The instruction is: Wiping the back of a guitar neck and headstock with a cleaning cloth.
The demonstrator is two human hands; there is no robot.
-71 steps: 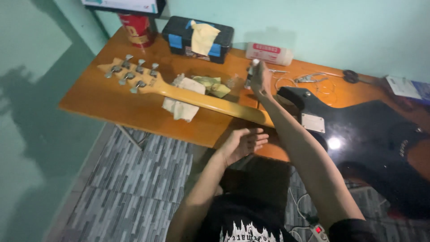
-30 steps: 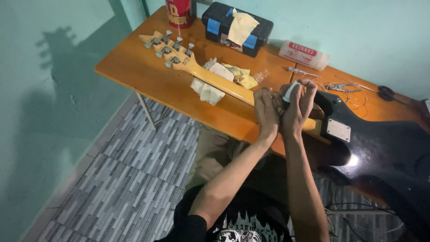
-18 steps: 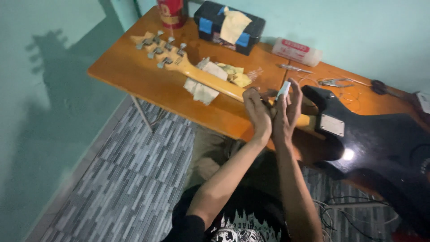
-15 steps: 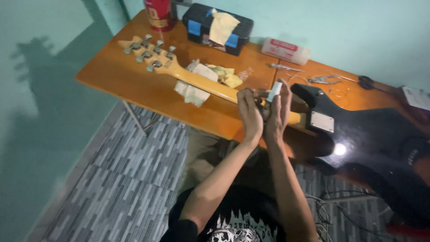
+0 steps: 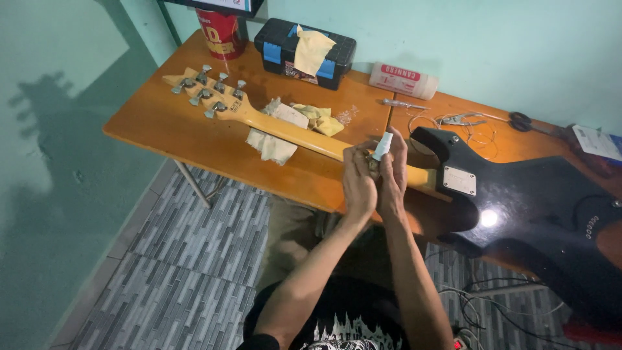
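Hands are held together above the guitar neck (image 5: 304,133), just short of the black body (image 5: 538,207). A small white tube or bottle (image 5: 382,146) is pinched between them: left hand (image 5: 358,185) cupped round its lower end, right hand (image 5: 392,178) closed on it w/ fingers up along its side. Cap can't be made out at this res; prob. something is being opened or squeezed out over the neck. Judged as a prep step: tube readied, nothing yet applied to the wood. Next move calls for a steady tilt and light squeeze, w/ the tip kept over the neck, not the worktop (image 5: 194,142).

Yellowish cloths (image 5: 278,133) are tucked under the neck mid-way. At the back edge: a red cup (image 5: 221,32) w/ pale lettering, a black case (image 5: 304,45) w/ blue latches and a cloth draped on it, a white cylinder (image 5: 403,80) lying on its side w/ a red label band. A white printed tag (image 5: 596,142) is seen far right.
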